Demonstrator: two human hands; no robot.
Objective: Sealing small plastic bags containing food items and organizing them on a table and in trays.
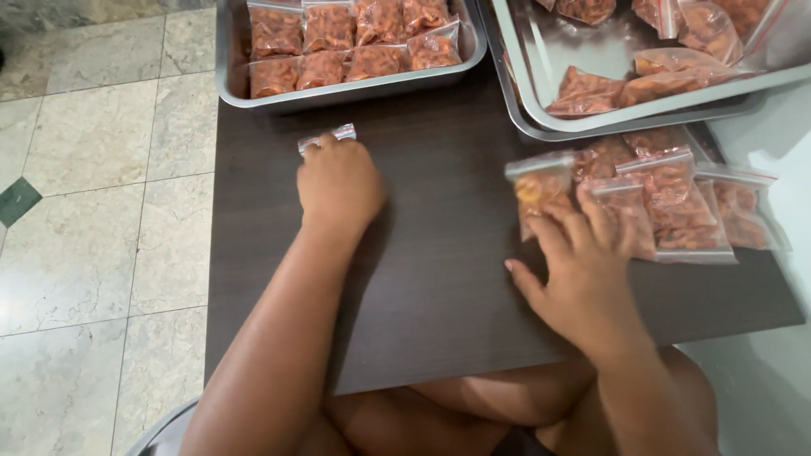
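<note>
The left hand (340, 181) rests on the dark tabletop (439, 287), its fingers curled over a small clear bag (328, 137) just below the packed steel tray (226, 59). The right hand (583, 270) has its fingers spread, touching a filled snack bag (541, 190) at the near edge of a loose pile (684, 203).

Two hands worked over one dark table (422, 279): the left hand (340, 181) at about ten o'clock, the right hand (583, 270) at about three o'clock. Three steel trays stood along the far edge. The tray at eleven o'clock (230, 80) held eight orange snack bags in two rows. Two nested trays at one o'clock (541, 101) held at least five bags. About five loose bags (676, 203) lay at two o'clock.
</note>
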